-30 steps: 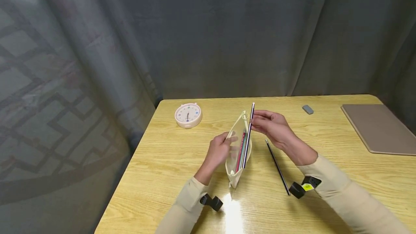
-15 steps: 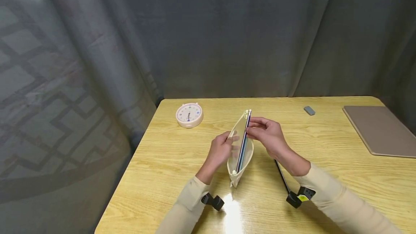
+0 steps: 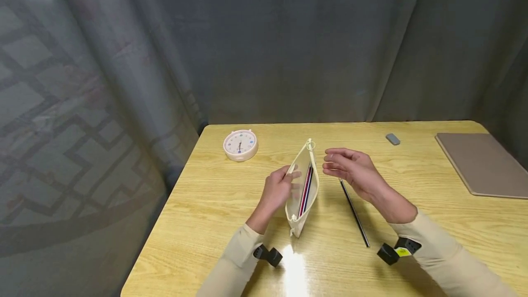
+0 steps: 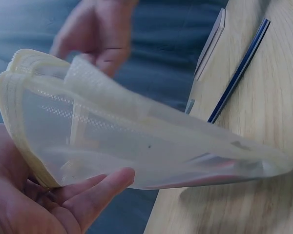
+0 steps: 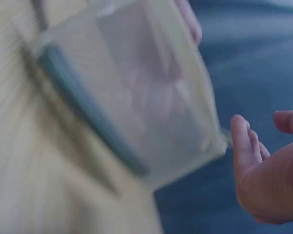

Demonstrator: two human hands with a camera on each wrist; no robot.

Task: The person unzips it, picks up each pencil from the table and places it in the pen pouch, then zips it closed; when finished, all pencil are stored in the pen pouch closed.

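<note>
A translucent cream zip pouch point(image 3: 303, 227) stands with its mouth wide, and my left hand point(image 3: 277, 189) grips its left edge between thumb and fingers. Inside the pouch lie several pencils point(image 3: 306, 190), red and dark ones showing. Just right of the pouch is my right hand point(image 3: 356, 173), its fingers extended and holding nothing. In the right wrist view the same hand point(image 5: 271, 178) is apart from the pouch's corner, and the pencils blur through the mesh. A dark pencil point(image 3: 354, 214) rests on the table below my right hand; in the left wrist view this pencil point(image 4: 239, 73) looks dark blue.
On the wooden table point(image 3: 206, 242) a round pink clock point(image 3: 240, 145) sits at the back left. A small grey eraser-like block point(image 3: 393, 139) is at the back right, beside a flat brown board point(image 3: 482, 164). A grey curtain point(image 3: 280, 49) hangs behind the table.
My right hand lowered a striped dark pencil into the pouch, let it go and drew back to the right. The left hand has kept its grip on the pouch.
</note>
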